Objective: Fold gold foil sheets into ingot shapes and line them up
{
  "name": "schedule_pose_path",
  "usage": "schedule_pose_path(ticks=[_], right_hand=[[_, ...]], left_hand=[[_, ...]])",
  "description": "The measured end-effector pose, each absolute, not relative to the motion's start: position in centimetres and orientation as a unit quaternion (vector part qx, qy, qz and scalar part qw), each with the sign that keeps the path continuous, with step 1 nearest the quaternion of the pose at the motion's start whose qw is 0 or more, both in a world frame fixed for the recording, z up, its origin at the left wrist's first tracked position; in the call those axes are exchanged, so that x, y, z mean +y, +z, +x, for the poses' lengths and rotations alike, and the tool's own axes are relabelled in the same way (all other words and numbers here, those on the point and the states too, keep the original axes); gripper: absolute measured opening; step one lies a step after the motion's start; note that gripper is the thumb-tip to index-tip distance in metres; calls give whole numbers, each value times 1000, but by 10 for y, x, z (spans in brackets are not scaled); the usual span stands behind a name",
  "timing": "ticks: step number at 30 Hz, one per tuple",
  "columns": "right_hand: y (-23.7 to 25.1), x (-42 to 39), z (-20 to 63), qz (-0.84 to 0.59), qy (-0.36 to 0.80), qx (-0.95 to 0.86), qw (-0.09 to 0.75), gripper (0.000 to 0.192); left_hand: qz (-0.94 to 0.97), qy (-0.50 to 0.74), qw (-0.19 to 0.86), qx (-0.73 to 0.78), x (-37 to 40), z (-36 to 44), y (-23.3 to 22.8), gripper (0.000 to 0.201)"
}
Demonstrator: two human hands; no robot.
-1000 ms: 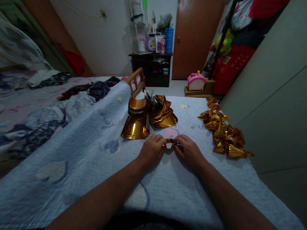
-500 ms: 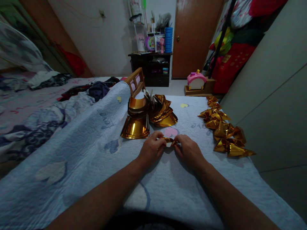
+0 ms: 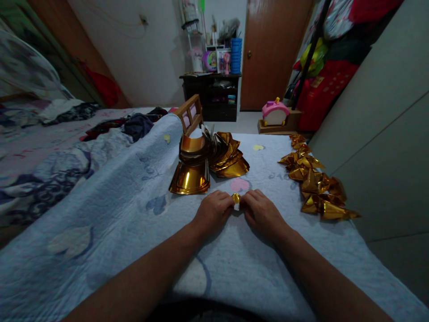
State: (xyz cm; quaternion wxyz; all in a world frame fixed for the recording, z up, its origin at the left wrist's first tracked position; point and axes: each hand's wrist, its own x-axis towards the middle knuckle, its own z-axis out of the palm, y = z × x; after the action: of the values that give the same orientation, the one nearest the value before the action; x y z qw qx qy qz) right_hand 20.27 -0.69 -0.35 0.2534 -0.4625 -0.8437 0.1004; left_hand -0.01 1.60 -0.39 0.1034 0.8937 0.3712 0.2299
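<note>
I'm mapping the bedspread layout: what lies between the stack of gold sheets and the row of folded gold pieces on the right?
In the head view, only bare bedspread separates the gold sheets from the folded pieces.

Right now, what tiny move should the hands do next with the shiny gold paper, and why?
Probably press the fold flat. Both the left hand and right hand pinch the small gold paper on the quilt, and it looks unlike the finished folded pieces.

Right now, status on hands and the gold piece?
Left hand and right hand both pinching small gold foil piece on quilt. Foil stack beyond, clear.
</note>
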Motion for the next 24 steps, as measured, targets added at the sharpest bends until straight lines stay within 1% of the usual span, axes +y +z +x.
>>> schedule_pose_path(ticks=[3,7,13,20,24], right_hand=[[-4,-8,204,-453,115,-845,260,23],[-5,-7,205,-457,129,-840,262,15],[-7,-6,206,-477,149,-830,248,12],[-11,-4,204,-471,145,-829,264,13],[-12,-5,203,-478,154,-818,281,19]], left_hand=[[888,237,117,376,17,0,-5,12],[874,241,146,396,17,-1,-4,8],[871,217,150,415,19,-4,-4,8],[893,224,122,371,23,-5,-6,8],[905,207,92,360,21,-5,-3,11]])
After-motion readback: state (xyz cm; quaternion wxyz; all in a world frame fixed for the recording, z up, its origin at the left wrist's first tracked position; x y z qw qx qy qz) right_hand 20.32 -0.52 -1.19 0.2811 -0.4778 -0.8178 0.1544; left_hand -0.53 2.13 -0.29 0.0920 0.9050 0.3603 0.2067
